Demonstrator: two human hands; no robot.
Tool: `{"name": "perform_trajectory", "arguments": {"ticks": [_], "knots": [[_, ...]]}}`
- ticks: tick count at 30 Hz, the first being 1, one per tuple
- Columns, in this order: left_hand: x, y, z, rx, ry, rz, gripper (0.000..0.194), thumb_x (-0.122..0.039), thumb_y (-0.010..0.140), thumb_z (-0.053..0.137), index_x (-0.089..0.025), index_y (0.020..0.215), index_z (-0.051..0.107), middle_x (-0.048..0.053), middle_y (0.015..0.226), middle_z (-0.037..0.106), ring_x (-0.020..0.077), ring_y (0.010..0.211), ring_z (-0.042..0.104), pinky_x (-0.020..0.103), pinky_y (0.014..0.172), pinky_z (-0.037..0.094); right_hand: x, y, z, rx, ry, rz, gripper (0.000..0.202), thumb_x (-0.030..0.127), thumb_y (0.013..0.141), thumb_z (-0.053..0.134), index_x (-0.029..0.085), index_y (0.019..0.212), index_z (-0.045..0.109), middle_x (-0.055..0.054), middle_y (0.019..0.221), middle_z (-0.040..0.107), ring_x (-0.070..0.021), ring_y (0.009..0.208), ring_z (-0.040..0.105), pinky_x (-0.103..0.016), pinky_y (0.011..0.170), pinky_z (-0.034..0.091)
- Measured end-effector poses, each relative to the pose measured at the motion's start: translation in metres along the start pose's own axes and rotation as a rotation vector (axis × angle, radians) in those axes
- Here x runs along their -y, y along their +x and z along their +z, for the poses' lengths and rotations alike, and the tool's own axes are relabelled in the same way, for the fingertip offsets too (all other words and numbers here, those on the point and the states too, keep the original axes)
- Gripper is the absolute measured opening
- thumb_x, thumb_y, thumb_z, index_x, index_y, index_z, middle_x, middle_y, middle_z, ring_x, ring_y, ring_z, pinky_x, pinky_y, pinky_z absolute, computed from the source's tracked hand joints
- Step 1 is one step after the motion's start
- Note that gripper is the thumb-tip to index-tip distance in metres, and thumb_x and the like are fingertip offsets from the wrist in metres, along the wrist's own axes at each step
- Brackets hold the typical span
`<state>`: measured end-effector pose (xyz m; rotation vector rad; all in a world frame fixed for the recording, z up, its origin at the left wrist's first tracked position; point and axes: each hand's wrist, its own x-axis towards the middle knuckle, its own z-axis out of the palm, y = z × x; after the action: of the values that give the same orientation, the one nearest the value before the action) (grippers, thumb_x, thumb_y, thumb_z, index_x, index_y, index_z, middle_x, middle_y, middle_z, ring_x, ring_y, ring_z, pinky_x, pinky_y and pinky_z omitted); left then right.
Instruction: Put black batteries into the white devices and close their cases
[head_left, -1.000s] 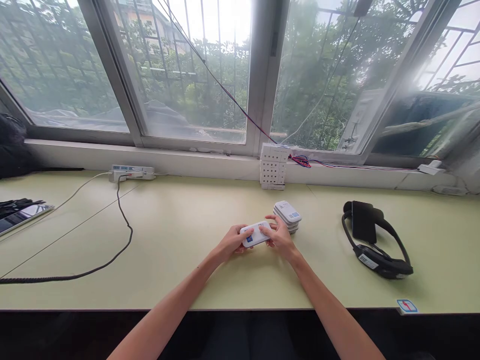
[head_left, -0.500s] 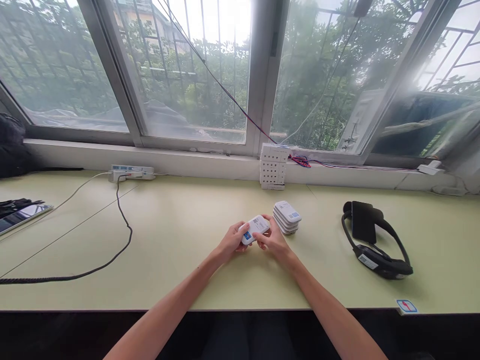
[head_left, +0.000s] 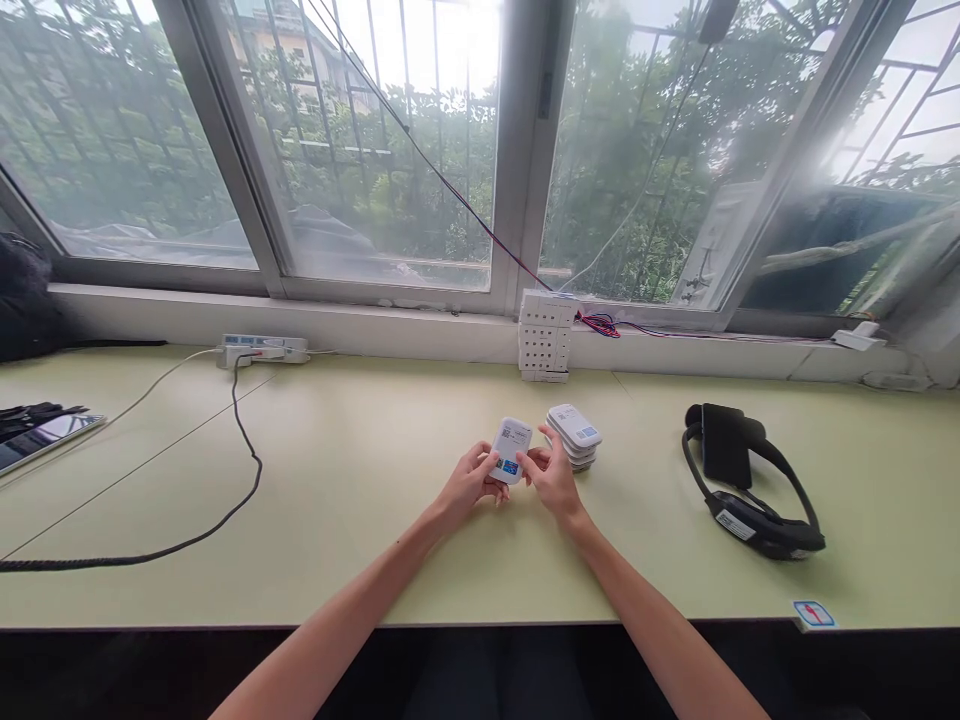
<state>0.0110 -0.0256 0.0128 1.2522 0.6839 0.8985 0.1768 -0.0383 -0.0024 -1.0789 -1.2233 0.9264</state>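
A small white rounded device (head_left: pixel 513 443) with printed codes and a blue label is held upright over the table. My left hand (head_left: pixel 474 480) grips its left side, thumb on the face. My right hand (head_left: pixel 551 475) pinches its lower right edge with the thumb; its index finger is raised toward the stack. Just right of that hand, a stack of several similar white devices (head_left: pixel 574 427) rests on the table, its left side partly hidden by my fingers.
A black headset (head_left: pixel 769 525) lies on the right of the pale green table (head_left: pixel 337 500). White perforated blocks (head_left: pixel 545 340) stand by the sill. A power strip (head_left: pixel 264 349), black cable (head_left: pixel 244 430) and tablet (head_left: pixel 45 440) are on the left.
The held device has turned from a slant to nearly upright, its blue label now at the lower right. The fingers of my right hand have shifted on it, with the index finger lifting off.
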Motion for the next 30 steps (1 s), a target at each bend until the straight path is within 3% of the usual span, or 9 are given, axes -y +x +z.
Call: {"name": "perform_trajectory", "arguments": {"ticks": [2,6,9,12,17,23,30], "knots": [[0.001,0.000,0.001,-0.016,-0.021,0.013,0.040,-0.054,0.082,0.061,-0.020,0.085,0.041,0.005,0.088,0.067,0.0160,0.062,0.067,0.031,0.060,0.053,0.000,-0.001,0.000,0.010,-0.096,-0.034,0.062,0.043,0.077,0.069,0.018,0.128,0.045,-0.006,0.088,0.068,-0.0174,0.066,0.063,-0.030,0.061,0.052],[0.000,0.000,0.001,-0.050,-0.051,0.036,0.039,-0.050,0.080,0.065,-0.019,0.083,0.043,0.006,0.091,0.068,0.0185,0.073,0.069,0.039,0.072,0.057,0.007,-0.005,0.002,0.157,-0.228,-0.119,0.057,0.040,0.075,0.072,0.019,0.125,0.056,-0.010,0.108,0.068,-0.0209,0.084,0.064,-0.031,0.066,0.054],[-0.001,-0.001,0.000,-0.062,0.007,0.027,0.038,-0.046,0.079,0.068,-0.017,0.098,0.054,0.011,0.100,0.069,0.0214,0.081,0.070,0.040,0.073,0.058,0.012,-0.008,0.003,0.216,-0.279,-0.152,0.060,0.041,0.074,0.073,0.019,0.127,0.057,-0.011,0.112,0.067,-0.0240,0.093,0.063,-0.032,0.072,0.055],[-0.003,-0.002,0.000,-0.083,0.114,0.033,0.049,-0.045,0.078,0.069,-0.018,0.117,0.059,0.013,0.108,0.068,0.0250,0.090,0.069,0.036,0.073,0.058,0.014,-0.010,0.003,0.223,-0.343,-0.196,0.059,0.044,0.074,0.072,0.019,0.126,0.058,-0.010,0.112,0.067,-0.0252,0.094,0.063,-0.035,0.080,0.053],[-0.008,-0.004,0.003,-0.062,0.238,0.055,0.049,-0.049,0.079,0.066,-0.017,0.116,0.064,0.012,0.108,0.068,0.0219,0.079,0.068,0.034,0.064,0.059,0.009,-0.009,0.003,0.159,-0.415,-0.257,0.056,0.042,0.077,0.069,0.018,0.127,0.057,-0.011,0.115,0.066,-0.0262,0.098,0.063,-0.036,0.085,0.052],[-0.010,-0.003,0.003,-0.010,0.281,0.132,0.046,-0.048,0.082,0.062,-0.019,0.118,0.063,0.013,0.121,0.062,0.0234,0.089,0.065,0.028,0.056,0.056,0.007,-0.007,0.000,0.075,-0.457,-0.354,0.056,0.039,0.078,0.070,0.019,0.128,0.056,-0.013,0.119,0.064,-0.0286,0.107,0.060,-0.040,0.091,0.050],[-0.015,-0.006,0.007,0.037,0.277,0.168,0.041,-0.048,0.086,0.057,-0.017,0.112,0.063,0.014,0.111,0.063,0.0181,0.074,0.065,0.025,0.052,0.051,0.009,-0.006,-0.009,0.022,-0.541,-0.565,0.055,0.032,0.084,0.062,0.021,0.136,0.048,-0.013,0.129,0.058,-0.0296,0.120,0.054,-0.044,0.101,0.045]]}}
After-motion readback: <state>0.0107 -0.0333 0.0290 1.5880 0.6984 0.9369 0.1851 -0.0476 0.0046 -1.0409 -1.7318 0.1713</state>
